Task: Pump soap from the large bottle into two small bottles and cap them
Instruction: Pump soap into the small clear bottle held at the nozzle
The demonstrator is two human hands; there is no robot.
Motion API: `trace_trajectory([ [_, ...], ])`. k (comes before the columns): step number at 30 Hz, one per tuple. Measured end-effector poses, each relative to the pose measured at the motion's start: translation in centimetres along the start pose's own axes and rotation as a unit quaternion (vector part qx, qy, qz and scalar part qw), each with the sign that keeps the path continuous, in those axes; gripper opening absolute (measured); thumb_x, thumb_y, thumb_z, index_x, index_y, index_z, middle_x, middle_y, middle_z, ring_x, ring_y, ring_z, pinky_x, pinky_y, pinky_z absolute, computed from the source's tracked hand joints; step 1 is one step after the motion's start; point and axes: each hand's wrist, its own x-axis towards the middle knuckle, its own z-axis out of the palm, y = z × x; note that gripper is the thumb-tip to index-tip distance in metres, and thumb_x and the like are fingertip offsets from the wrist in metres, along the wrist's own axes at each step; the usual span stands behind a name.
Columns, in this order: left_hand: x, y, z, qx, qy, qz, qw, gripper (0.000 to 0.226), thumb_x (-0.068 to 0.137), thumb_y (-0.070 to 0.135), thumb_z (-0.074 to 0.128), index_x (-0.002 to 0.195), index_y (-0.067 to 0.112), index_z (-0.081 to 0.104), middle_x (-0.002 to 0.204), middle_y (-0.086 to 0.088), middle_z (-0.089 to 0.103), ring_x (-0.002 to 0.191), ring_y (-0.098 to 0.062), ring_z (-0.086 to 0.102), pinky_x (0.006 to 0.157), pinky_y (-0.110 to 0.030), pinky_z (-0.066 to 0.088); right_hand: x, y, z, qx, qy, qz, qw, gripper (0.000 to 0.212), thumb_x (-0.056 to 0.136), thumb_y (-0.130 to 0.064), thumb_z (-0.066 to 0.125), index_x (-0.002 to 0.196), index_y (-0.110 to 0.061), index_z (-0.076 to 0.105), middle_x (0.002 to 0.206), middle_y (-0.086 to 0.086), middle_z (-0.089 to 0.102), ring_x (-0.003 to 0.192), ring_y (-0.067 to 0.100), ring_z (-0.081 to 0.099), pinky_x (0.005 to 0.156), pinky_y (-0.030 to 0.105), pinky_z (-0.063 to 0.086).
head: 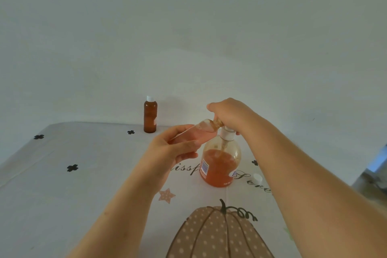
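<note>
The large clear pump bottle [219, 161], about half full of orange soap, stands on the table in the middle. My right hand [228, 113] lies over its white pump head, fingers curled round it. My left hand [173, 148] grips a small clear bottle [201, 132], tilted with its open mouth up under the pump spout; orange soap sits inside it. A second small bottle [150, 115], amber with a white cap on, stands upright at the table's far edge. One loose white cap [257, 178] lies right of the large bottle.
The table [62, 195] wears a white cloth printed with black flowers, a star, lettering and a spotted pumpkin. A plain wall rises behind the far edge. The table's right edge drops off near dark floor clutter [374, 172].
</note>
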Motion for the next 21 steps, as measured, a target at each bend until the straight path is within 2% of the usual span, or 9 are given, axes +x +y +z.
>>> trace_trajectory([
  [3,0.31,-0.02,-0.11,0.005,0.010,-0.005,1.000,0.033,0.081,-0.009,0.069,0.111,0.005,0.070,0.087,-0.001,0.075,0.076,-0.015,0.069,0.079,-0.030,0.059,0.68,0.29,0.48,0.009,0.016,0.016,1.000,0.029,0.088,-0.031,0.049,0.071,-0.012,0.064,0.076,0.002,0.062,0.068,0.021,0.053,0.068,0.032,0.042],
  [6,0.55,-0.23,-0.26,0.015,0.011,-0.005,1.000,0.032,0.082,-0.008,0.068,0.111,0.006,0.071,0.095,-0.006,0.076,0.081,-0.017,0.071,0.080,-0.030,0.059,1.04,0.45,0.90,0.015,0.022,0.019,0.999,0.030,0.086,-0.034,0.050,0.078,-0.012,0.068,0.082,0.003,0.067,0.072,0.022,0.060,0.071,0.033,0.045],
  [10,0.44,-0.37,-0.35,0.010,0.012,-0.008,1.000,0.033,0.083,-0.008,0.068,0.112,0.006,0.070,0.102,-0.006,0.077,0.088,-0.021,0.072,0.079,-0.028,0.060,1.00,0.68,0.98,0.016,0.007,0.014,1.000,0.033,0.089,-0.032,0.049,0.097,-0.007,0.069,0.079,0.002,0.062,0.071,0.020,0.053,0.069,0.032,0.041],
  [13,0.43,-0.33,-0.29,0.001,0.007,-0.013,1.000,0.033,0.083,-0.008,0.068,0.113,0.005,0.070,0.107,-0.009,0.076,0.092,-0.023,0.071,0.076,-0.026,0.058,0.85,0.79,0.94,0.035,0.012,0.007,0.999,0.035,0.090,-0.033,0.048,0.099,-0.007,0.069,0.073,0.000,0.060,0.071,0.020,0.052,0.069,0.032,0.041],
  [18,0.21,-0.28,-0.23,0.003,0.005,-0.009,1.000,0.034,0.082,-0.007,0.069,0.114,0.006,0.070,0.111,-0.010,0.075,0.094,-0.022,0.071,0.077,-0.027,0.057,0.54,0.79,0.90,0.028,0.014,0.007,0.999,0.033,0.091,-0.031,0.046,0.089,-0.008,0.069,0.071,0.000,0.059,0.068,0.019,0.052,0.068,0.032,0.042],
  [21,0.12,-0.11,-0.18,0.005,0.010,0.002,1.000,0.035,0.082,-0.006,0.070,0.114,0.007,0.070,0.107,-0.008,0.076,0.092,-0.021,0.072,0.078,-0.027,0.058,0.43,0.50,0.61,0.022,0.018,0.011,1.000,0.028,0.091,-0.030,0.046,0.073,-0.013,0.059,0.070,0.001,0.056,0.064,0.020,0.051,0.067,0.032,0.042],
])
